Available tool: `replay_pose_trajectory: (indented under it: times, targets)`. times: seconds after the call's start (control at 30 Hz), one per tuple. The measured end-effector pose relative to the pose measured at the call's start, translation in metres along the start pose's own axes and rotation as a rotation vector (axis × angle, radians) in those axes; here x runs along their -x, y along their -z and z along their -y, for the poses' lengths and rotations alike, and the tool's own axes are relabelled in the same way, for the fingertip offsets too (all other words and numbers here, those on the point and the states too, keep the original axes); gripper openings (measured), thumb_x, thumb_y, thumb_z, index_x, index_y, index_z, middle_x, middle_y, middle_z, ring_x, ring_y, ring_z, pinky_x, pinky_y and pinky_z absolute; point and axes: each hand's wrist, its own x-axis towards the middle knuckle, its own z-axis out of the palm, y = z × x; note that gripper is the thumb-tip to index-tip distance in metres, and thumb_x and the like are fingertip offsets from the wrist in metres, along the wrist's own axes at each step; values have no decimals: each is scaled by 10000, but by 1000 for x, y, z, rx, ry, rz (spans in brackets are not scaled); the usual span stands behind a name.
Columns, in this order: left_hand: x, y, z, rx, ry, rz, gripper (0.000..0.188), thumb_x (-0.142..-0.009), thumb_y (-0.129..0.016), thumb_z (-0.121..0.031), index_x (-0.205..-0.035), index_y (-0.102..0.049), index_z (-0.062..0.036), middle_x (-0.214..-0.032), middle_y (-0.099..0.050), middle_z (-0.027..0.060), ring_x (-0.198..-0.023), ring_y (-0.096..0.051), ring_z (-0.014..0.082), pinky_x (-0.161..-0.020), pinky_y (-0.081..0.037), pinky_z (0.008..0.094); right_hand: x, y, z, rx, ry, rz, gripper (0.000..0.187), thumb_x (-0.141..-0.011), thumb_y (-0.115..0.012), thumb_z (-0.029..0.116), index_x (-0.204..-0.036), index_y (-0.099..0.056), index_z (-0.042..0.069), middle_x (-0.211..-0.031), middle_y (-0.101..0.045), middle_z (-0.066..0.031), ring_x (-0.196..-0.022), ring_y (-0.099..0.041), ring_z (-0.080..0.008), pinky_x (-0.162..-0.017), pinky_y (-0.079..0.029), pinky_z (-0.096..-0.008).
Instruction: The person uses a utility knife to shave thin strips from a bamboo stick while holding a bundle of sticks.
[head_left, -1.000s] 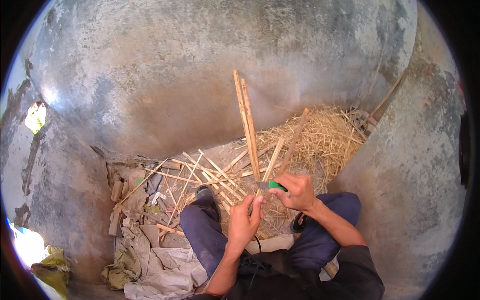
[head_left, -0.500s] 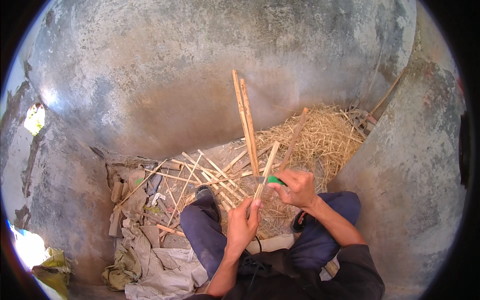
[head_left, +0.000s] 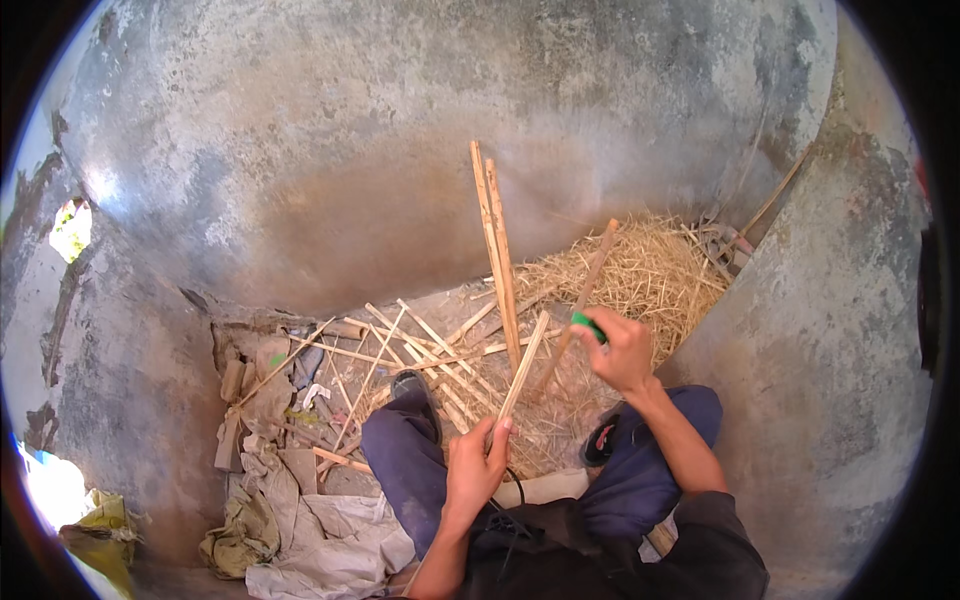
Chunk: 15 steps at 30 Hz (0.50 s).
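My left hand (head_left: 476, 468) is closed round the lower end of a pale split bamboo stick (head_left: 525, 368), which tilts up and away to the right. To the right of it, my right hand (head_left: 622, 354) grips a green-handled knife (head_left: 588, 325), raised apart from the stick; its blade cannot be made out now. Just beyond the held stick, two long wooden sticks (head_left: 499, 250) lean close together against the far wall. A browner stick (head_left: 596, 268) slants up behind the knife.
Shaved straw-like strips (head_left: 640, 275) are heaped at the far right. Several cut sticks (head_left: 430, 350) lie crossed on the floor, left of centre. Rubble and pale sacking (head_left: 330, 540) lie to the left. Curved grey walls (head_left: 330, 150) enclose the space.
My right hand has lifted the knife off the stick, moving right and away. The held stick's far end has dropped slightly nearer and left.
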Motion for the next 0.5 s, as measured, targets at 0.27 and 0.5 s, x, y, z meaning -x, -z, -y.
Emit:
replay_pose_trajectory:
  times: [0.27, 0.5]
  targets:
    - [-15, -10, -6, -47, -103, -68, 254, -1132, -651, -195, -1074, -790, 8, -616, -628, 59, -532, -594, 105, -533, -444, 326, 17, -14, 27, -113, 145, 125, 271, -969, -838, 319, -1013, -788, 56, -833, -753, -99, -657, -732, -289, -571, -546, -392]
    - [-21, -21, 3, -123, -202, -154, 231, -1118, -667, -180, -1067, -783, 13, -630, -620, 121, -519, -603, 177, -535, -446, 364, 26, -21, 35, -120, 189, 188, 273, -950, -848, 351, -1051, -803, 101, -876, -773, -67, -660, -738, -284, -567, -555, -402]
